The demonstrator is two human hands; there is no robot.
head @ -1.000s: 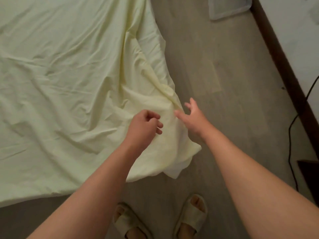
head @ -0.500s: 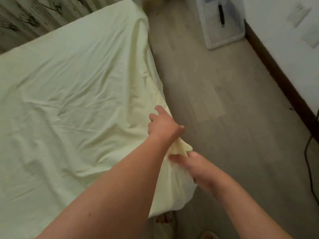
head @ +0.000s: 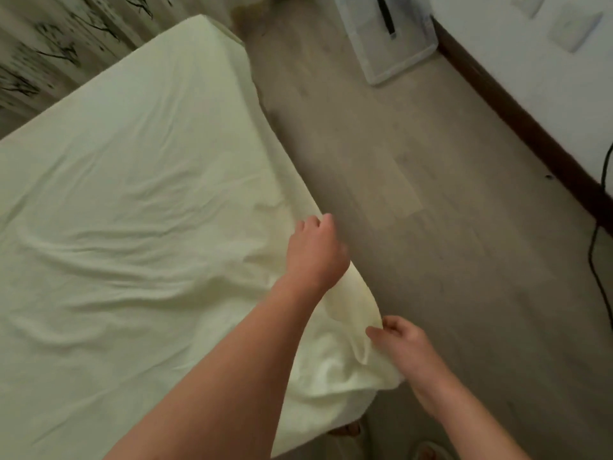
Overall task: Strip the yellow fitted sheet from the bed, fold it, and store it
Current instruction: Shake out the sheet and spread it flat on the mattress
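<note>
L hand (head: 315, 250) on yellow sheet (head: 132, 227) — finger grip hidden, can't tell. R hand (head: 403, 343) pinches the sheet corner — fingertips tucked under.

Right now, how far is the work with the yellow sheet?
Just started. The near corner of the yellow sheet is loose and bunched. The right hand pinches it there; the left hand grips the side edge. The far corner is still fitted. Folding and storing remain.

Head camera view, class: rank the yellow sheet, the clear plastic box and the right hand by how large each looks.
1. Yellow sheet
2. Clear plastic box
3. Right hand, though nearness to the camera enlarges it.
</note>
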